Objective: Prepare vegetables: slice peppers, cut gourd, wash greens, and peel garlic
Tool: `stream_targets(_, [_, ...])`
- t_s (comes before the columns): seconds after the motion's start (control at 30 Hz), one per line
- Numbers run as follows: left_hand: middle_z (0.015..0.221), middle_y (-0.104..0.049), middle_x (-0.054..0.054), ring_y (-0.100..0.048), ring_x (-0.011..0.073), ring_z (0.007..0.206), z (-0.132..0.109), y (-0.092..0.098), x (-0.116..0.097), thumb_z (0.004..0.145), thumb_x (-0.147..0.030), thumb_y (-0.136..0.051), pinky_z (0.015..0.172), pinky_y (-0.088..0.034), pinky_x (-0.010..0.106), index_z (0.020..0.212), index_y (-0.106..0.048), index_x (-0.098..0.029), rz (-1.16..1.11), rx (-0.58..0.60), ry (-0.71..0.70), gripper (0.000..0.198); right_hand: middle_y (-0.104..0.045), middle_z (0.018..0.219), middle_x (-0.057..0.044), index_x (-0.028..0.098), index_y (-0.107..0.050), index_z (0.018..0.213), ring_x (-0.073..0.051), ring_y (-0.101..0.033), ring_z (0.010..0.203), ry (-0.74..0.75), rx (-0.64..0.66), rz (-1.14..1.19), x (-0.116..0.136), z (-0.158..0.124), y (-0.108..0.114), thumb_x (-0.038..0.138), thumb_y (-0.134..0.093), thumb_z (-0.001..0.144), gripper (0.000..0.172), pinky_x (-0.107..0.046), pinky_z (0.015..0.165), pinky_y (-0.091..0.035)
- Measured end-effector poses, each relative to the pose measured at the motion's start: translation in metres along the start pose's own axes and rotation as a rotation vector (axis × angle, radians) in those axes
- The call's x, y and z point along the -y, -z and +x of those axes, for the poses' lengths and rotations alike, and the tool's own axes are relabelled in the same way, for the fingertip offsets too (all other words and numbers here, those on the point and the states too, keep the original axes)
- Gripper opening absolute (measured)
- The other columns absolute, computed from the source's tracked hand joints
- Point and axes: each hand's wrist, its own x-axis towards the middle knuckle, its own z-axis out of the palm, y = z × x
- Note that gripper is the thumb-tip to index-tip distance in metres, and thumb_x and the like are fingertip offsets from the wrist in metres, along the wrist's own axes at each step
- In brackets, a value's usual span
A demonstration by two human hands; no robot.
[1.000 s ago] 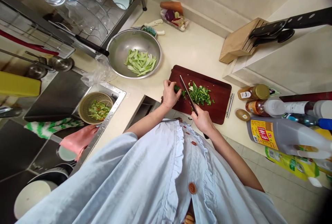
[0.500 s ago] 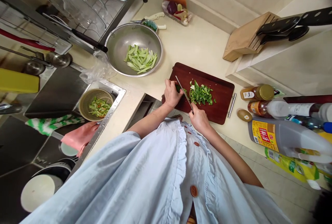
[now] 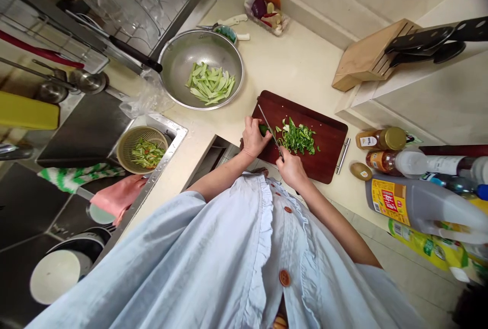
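Note:
On the left part of a dark red-brown cutting board [image 3: 328, 158], my left hand [image 3: 254, 138] curls its fingers over a green pepper [image 3: 263, 129], mostly hidden beneath them. My right hand [image 3: 292, 170] is closed round the handle of a kitchen knife [image 3: 268, 123]. Its blade points away from me, seen nearly edge-on, close beside the pepper and my left fingertips. Just right of the blade lies a pile of chopped green pepper [image 3: 299, 138], with a few pale bits scattered around it.
Beyond the board to the left stands a wok [image 3: 173, 64] with pale green slices. A colander [image 3: 124, 148] of cut vegetables sits at the sink's edge. Bottles, including a large jug [image 3: 423, 202], line the right side; a knife block [image 3: 369, 57] stands at the back right.
The knife and right hand have shifted slightly left, toward the pepper and my left hand. The whole view has tilted a little; my left hand keeps its hold.

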Motion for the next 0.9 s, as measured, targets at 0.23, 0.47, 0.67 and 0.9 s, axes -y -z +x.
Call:
stream_targets(0.23, [0.1,-0.052,0.007,-0.058,0.0203,0.092,-0.003,0.002,0.003,0.075,-0.012,-0.065,0.083,-0.05,0.033,0.091,-0.054,-0.02,-0.061,-0.044,-0.059,0.021,-0.073,0.087,-0.009,0.018,-0.057,0.132,-0.024,-0.067,0.077,0.02,-0.06,0.06,-0.005,-0.006,0.009,0.025,-0.04,0.09,0.046,-0.027,0.067,-0.043])
stream_targets(0.47, [0.103,-0.053,0.007,-0.058,0.0197,0.086,-0.001,-0.001,0.001,0.074,-0.016,-0.069,0.071,-0.049,0.031,0.09,-0.052,-0.02,-0.04,-0.03,0.033,0.023,-0.074,0.089,-0.011,0.016,-0.055,0.134,-0.026,-0.069,0.084,-0.008,0.048,-0.016,-0.005,-0.031,0.002,0.022,-0.041,0.089,0.048,-0.029,0.071,-0.044])
stream_targets(0.67, [0.097,-0.052,0.005,-0.056,0.0186,0.085,-0.003,0.001,0.005,0.073,-0.015,-0.069,0.076,-0.048,0.032,0.086,-0.051,-0.021,-0.062,-0.056,-0.007,0.023,-0.073,0.091,-0.011,0.016,-0.057,0.13,-0.025,-0.068,0.081,0.029,-0.029,0.027,0.01,0.01,-0.004,0.021,-0.04,0.089,0.044,-0.029,0.072,-0.044])
stream_targets(0.9, [0.094,-0.051,0.004,-0.054,0.0164,0.077,-0.003,0.0,0.006,0.072,-0.014,-0.066,0.071,-0.048,0.03,0.081,-0.048,-0.021,-0.097,-0.075,0.027,0.022,-0.073,0.084,-0.009,0.018,-0.056,0.131,-0.025,-0.068,0.078,-0.002,0.044,0.009,-0.005,-0.03,0.009,0.024,-0.04,0.089,0.045,-0.029,0.07,-0.045])
